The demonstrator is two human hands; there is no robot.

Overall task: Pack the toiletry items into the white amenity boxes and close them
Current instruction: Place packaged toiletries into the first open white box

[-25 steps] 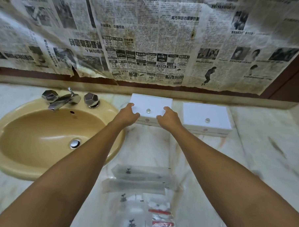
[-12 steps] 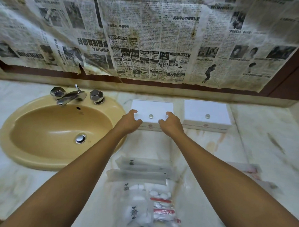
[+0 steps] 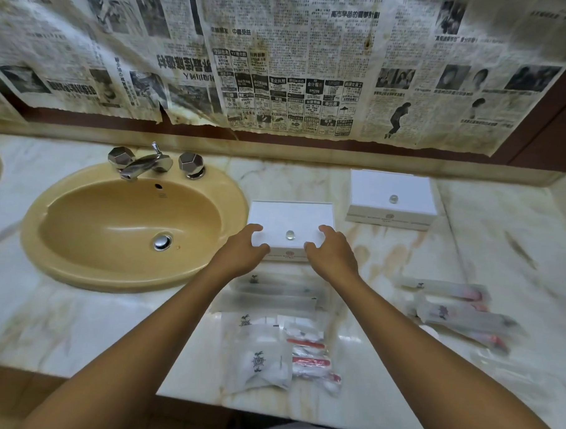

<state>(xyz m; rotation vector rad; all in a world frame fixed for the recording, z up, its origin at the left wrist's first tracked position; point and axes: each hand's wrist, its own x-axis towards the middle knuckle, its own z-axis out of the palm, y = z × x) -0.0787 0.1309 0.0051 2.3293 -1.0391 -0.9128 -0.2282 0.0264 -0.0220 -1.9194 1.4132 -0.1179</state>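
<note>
The near box [image 3: 290, 229] sits lid-on on the marble counter [image 3: 487, 255], just right of the sink [image 3: 125, 220], with a small clear knob [image 3: 289, 235] in the middle of its lid. The left hand [image 3: 241, 253] grips its left front corner and the right hand [image 3: 332, 253] its right front corner, fingers curled over the lid edge and thumbs at the front; nothing is pinched between the fingertips. A second box [image 3: 392, 198], also closed, stands well apart to the right, nearer the wall.

Risks, as I judge them: the lid looks loose-fitting, so lifting by the lid edges may bring it away alone, or tip it, while the base stays put or drops. Dragged closer, the box could ride onto the clear sachets [image 3: 269, 350] just in front of it and push them towards the counter's edge. The sink rim is close on the left, so a sideways slip could send the box or lid into the basin. The sachets by the right forearm [image 3: 456, 309] could be swept by the arm
</note>
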